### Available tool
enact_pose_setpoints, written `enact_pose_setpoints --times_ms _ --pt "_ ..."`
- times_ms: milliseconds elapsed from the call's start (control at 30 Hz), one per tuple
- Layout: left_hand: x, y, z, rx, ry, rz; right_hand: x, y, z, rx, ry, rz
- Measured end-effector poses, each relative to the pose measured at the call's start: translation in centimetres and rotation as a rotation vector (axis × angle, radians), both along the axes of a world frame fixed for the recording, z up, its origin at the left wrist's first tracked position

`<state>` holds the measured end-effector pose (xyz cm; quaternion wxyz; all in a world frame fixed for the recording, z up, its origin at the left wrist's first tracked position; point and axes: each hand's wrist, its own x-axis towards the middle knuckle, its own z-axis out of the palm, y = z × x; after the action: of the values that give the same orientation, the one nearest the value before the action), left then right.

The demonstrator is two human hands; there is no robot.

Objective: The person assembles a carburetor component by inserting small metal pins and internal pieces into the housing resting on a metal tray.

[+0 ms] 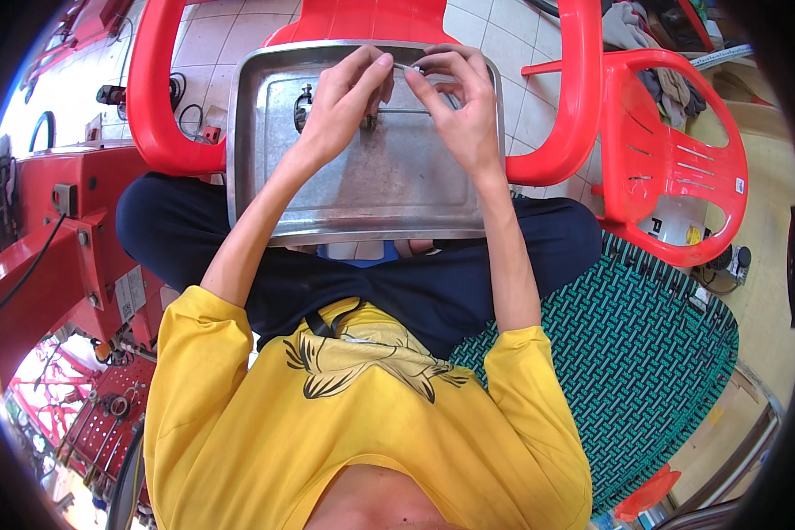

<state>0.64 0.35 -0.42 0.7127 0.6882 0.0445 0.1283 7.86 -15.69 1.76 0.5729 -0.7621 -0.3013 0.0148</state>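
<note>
Left hand [346, 95] and right hand [462, 108] are pinching a thin grey piece [402, 66] above the metal tray [415, 190]; both grips are hiding its ends, the left also partly covering a small fitting [367, 124].

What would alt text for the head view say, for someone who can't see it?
The left hand and right hand hold a thin greyish piece above a shallow metal tray with small metal parts in it, between the arms of a red plastic chair.

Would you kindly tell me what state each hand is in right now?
Left hand: closed, holding a thin grey piece.
Right hand: closed, holding the same piece's other end.
</note>
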Motion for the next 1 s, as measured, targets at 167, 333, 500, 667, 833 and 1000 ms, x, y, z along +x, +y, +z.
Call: enact_pose_setpoints --times_ms 167,333,500,667,833,1000 --pt "0.1 0.8 0.0 0.003 0.149 -0.086 0.0 -0.2 0.2 -0.014 -0.035 -0.003" --pt "0.0 0.8 0.1 -0.026 0.175 -0.107 -0.1 -0.4 0.6 -0.053 -0.014 0.005" --pt "0.0 -0.4 0.4 0.085 -0.030 -0.022 0.4 -0.5 -0.1 0.032 -0.043 -0.047" --pt "-0.1 0.0 0.0 0.045 0.008 -0.071 -0.1 -0.6 0.6 -0.033 0.008 -0.011" --pt "0.0 0.3 0.2 0.063 0.057 -0.099 -0.2 -0.5 0.6 -0.042 -0.035 -0.021" --pt "0.0 0.2 0.1 0.076 0.123 -0.055 -0.1 -0.3 0.2 -0.013 -0.089 -0.028"
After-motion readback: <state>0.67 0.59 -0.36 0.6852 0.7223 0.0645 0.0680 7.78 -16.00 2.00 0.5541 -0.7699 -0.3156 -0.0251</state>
